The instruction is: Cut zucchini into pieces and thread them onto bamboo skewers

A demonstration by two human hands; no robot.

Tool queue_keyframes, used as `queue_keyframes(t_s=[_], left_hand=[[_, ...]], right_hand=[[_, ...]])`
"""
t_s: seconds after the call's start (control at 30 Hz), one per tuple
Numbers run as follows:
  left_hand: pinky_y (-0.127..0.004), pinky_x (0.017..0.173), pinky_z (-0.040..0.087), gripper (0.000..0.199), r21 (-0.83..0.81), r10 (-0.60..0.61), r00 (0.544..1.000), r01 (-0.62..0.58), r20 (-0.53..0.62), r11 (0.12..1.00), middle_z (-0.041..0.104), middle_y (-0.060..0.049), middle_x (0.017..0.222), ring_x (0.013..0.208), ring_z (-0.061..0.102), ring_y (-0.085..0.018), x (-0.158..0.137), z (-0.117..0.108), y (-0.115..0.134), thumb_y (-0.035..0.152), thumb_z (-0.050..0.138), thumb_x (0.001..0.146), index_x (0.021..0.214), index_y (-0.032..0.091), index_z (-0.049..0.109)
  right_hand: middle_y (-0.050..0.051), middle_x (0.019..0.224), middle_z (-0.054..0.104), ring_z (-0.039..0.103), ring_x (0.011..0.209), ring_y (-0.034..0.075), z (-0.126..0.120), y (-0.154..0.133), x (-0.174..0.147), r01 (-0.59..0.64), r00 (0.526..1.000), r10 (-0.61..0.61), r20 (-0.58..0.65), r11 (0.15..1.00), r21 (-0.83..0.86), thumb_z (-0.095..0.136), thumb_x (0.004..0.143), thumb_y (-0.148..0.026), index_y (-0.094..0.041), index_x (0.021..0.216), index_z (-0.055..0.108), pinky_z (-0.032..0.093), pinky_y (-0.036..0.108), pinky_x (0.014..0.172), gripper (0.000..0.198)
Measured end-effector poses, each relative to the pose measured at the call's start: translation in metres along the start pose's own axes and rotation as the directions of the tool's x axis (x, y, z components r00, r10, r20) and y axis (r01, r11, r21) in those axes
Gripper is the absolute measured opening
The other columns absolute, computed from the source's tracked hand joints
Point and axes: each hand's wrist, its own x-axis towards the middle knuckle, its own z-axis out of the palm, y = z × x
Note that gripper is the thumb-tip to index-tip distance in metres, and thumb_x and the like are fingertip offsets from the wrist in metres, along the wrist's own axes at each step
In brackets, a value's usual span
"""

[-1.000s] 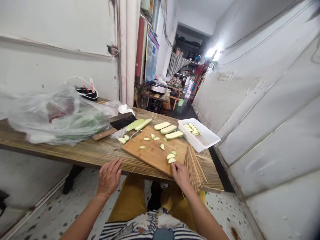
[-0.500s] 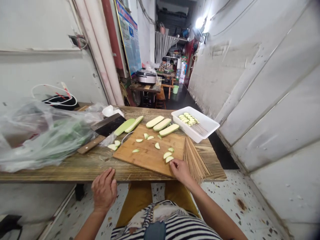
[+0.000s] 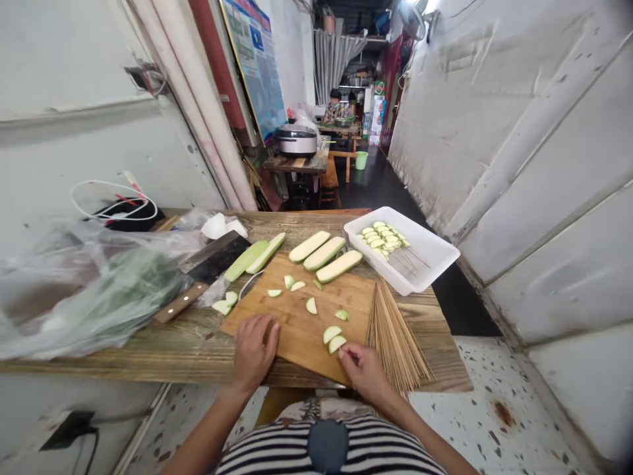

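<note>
My right hand (image 3: 364, 371) is closed in a pinch at the front right of the wooden cutting board (image 3: 291, 340). Its fingertips hold what looks like the end of a thin bamboo skewer, mostly hidden, with two half-round zucchini slices (image 3: 334, 339) overlapping at the tip. Palm down, my left hand (image 3: 254, 349) lies over the board's front left edge, fingers extended, thumb apart, holding nothing. Several loose zucchini slices (image 3: 311, 305) are scattered across the board. Beside my right hand a fan of bamboo skewers (image 3: 395, 336) rests on the board's right edge and the table.
Halved zucchinis (image 3: 324, 253) lie behind the board. At back right, a white tray (image 3: 435, 264) holds skewered slices. A cleaver (image 3: 182, 302) and a plastic bag of greens (image 3: 113, 290) occupy the left of the table (image 3: 208, 353). A person (image 3: 334, 109) sits far back.
My left hand has moved right and forward from the table's front edge onto the board. My right hand keeps its pinch beside the two slices. The view has shifted slightly.
</note>
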Motion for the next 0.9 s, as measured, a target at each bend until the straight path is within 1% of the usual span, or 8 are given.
queue_keyframes(t_s=[0.1,0.2,0.3,0.47,0.57,0.67,0.8,0.9], left_hand=[[-0.042,0.091,0.04,0.022,-0.071,0.03,0.999,-0.028,0.029,0.997,0.063,-0.008,0.099,0.098,0.055,-0.023,0.029,0.01,0.006,0.028,0.045,0.087,0.104,0.019,0.057],[-0.044,0.094,0.037,0.026,-0.078,0.079,0.996,-0.074,0.052,0.994,0.062,-0.009,0.104,0.103,0.053,-0.024,0.064,0.025,0.022,0.03,0.044,0.087,0.107,0.02,0.055],[-0.045,0.096,0.034,0.034,0.017,0.123,0.965,-0.131,0.231,0.991,0.057,-0.013,0.115,0.112,0.047,-0.027,0.102,0.047,0.048,0.034,0.039,0.088,0.115,0.017,0.051],[-0.043,0.09,0.037,0.036,0.036,0.182,0.901,-0.213,0.394,0.976,0.057,-0.015,0.115,0.107,0.049,-0.029,0.146,0.086,0.089,0.037,0.048,0.083,0.112,0.015,0.053],[-0.044,0.087,0.038,0.033,0.065,0.149,0.872,-0.202,0.467,0.977,0.06,-0.016,0.106,0.103,0.052,-0.03,0.158,0.103,0.098,0.033,0.055,0.08,0.107,0.014,0.056],[-0.046,0.088,0.04,0.033,0.09,0.078,0.851,-0.145,0.519,0.985,0.06,-0.015,0.105,0.1,0.054,-0.027,0.168,0.116,0.099,0.033,0.056,0.082,0.107,0.012,0.056],[-0.044,0.083,0.047,0.035,0.066,-0.003,0.823,-0.042,0.568,0.997,0.056,-0.009,0.114,0.098,0.057,-0.021,0.182,0.124,0.099,0.036,0.053,0.085,0.113,0.015,0.054],[-0.042,0.084,0.046,0.039,0.006,-0.042,0.822,0.047,0.568,0.999,0.062,-0.012,0.107,0.097,0.059,-0.024,0.189,0.113,0.093,0.036,0.06,0.079,0.112,0.014,0.056]], right_hand=[[-0.002,0.052,0.053,0.048,0.048,0.012,-0.023,-0.002,0.003,-0.014,0.999,0.012,-0.031,0.997,-0.081,0.039,0.088,-0.031,-0.016,0.065,0.063,0.032,0.02,0.045,0.036],[0.003,0.061,0.061,0.053,0.054,0.016,-0.053,0.001,0.021,-0.098,0.989,0.069,-0.131,0.968,-0.23,0.036,0.09,-0.029,-0.017,0.074,0.064,0.034,0.025,0.052,0.035],[0.006,0.061,0.063,0.056,0.056,0.02,-0.071,0.009,0.05,-0.174,0.978,0.118,-0.171,0.915,-0.363,0.043,0.088,-0.027,-0.017,0.072,0.065,0.034,0.028,0.053,0.029],[0.006,0.081,0.066,0.062,0.069,0.017,-0.067,0.015,0.09,-0.248,0.968,0.199,-0.153,0.847,-0.47,0.049,0.092,-0.025,-0.015,0.086,0.065,0.048,0.03,0.065,0.019],[0.005,0.101,0.063,0.063,0.081,0.015,-0.057,0.016,0.1,-0.282,0.959,0.251,-0.131,0.819,-0.499,0.053,0.092,-0.029,-0.015,0.104,0.06,0.052,0.033,0.072,0.02],[0.006,0.107,0.061,0.063,0.086,0.017,-0.051,0.016,0.103,-0.283,0.957,0.273,-0.099,0.795,-0.537,0.054,0.092,-0.028,-0.015,0.11,0.058,0.053,0.036,0.074,0.023],[0.005,0.102,0.062,0.063,0.082,0.016,-0.051,0.006,0.095,-0.249,0.964,0.252,-0.082,0.756,-0.605,0.053,0.092,-0.029,-0.015,0.108,0.058,0.053,0.034,0.071,0.022],[0.01,0.1,0.062,0.061,0.086,0.022,-0.055,-0.012,0.078,-0.197,0.979,0.176,-0.099,0.733,-0.651,0.045,0.095,-0.026,-0.012,0.108,0.058,0.049,0.037,0.072,0.023]])
